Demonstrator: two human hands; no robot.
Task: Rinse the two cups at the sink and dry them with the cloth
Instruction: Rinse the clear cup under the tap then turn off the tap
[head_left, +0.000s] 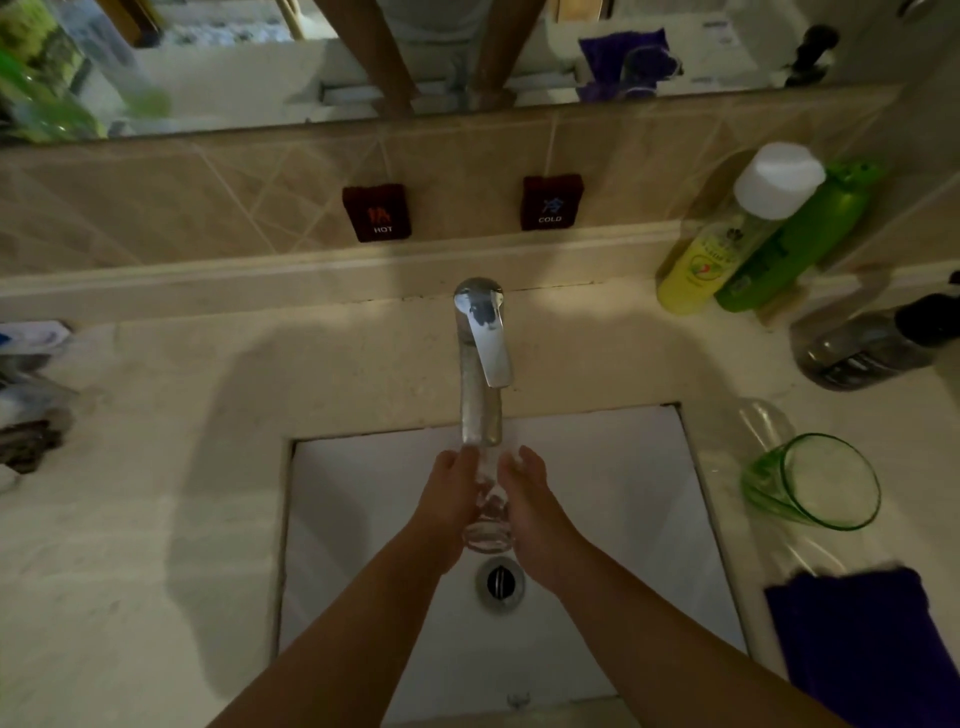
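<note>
Our grip is a two-handed one: the left hand (451, 499) and the right hand (530, 506) press in from either side on a clear glass cup (487, 512), fingers wrapped around its wall, so both hands are closed on it. We hold the cup over the white sink (613, 519), right below the spout of the chrome tap (482, 364) and above the round metal drain (500, 582). The cup is see-through and colourless, with ridged or ringed glass at its lower end, which shows between our wrists; most of its body is hidden by our palms. We cannot tell for sure whether water is running, though the glass looks wet and blurred near the spout.

The second cup, a green glass (815, 480), lies tilted on its side on the pale stone bench (156, 467) to the right of the sink, its open mouth turned toward us. Just nearer to us on that same side rests a purple cloth (862, 639), close to the green glass but apart from it.

At the back right corner stand a yellow bottle (727, 249) with a white cap and a green bottle (800, 239), touching each other. On the tiled wall behind the tap sit two dark tags marked HOT and COLD.
</note>
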